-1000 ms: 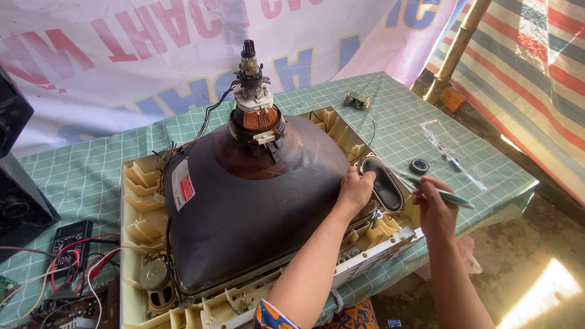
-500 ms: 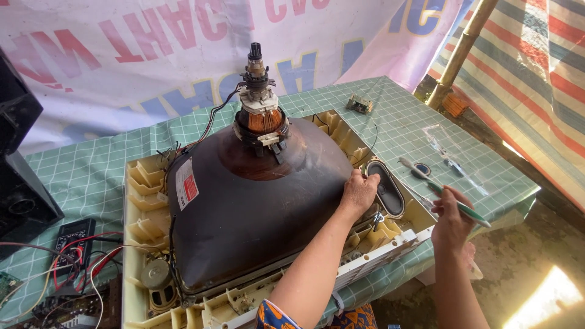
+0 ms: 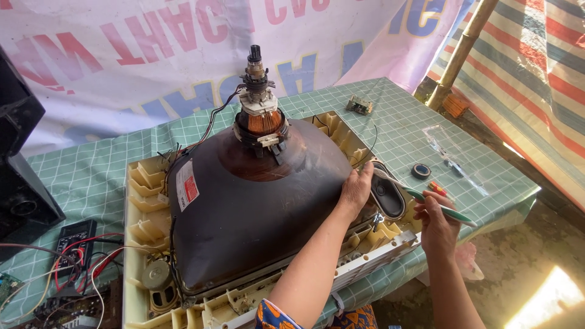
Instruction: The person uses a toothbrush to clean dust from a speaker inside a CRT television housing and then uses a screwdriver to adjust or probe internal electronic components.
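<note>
Right hand has angled its screwdriver toward the tube.

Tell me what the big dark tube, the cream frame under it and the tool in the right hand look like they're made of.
Picture tube: likely glass under a matte dark brown coating; smooth, with a soft sheen.
Cream frame: moulded plastic, judging by its ribs and thin walls, yellowed and dusty.
Tool in the right hand: probably a screwdriver, its green and white handle looking like glossy plastic; the shaft material is unclear.
</note>
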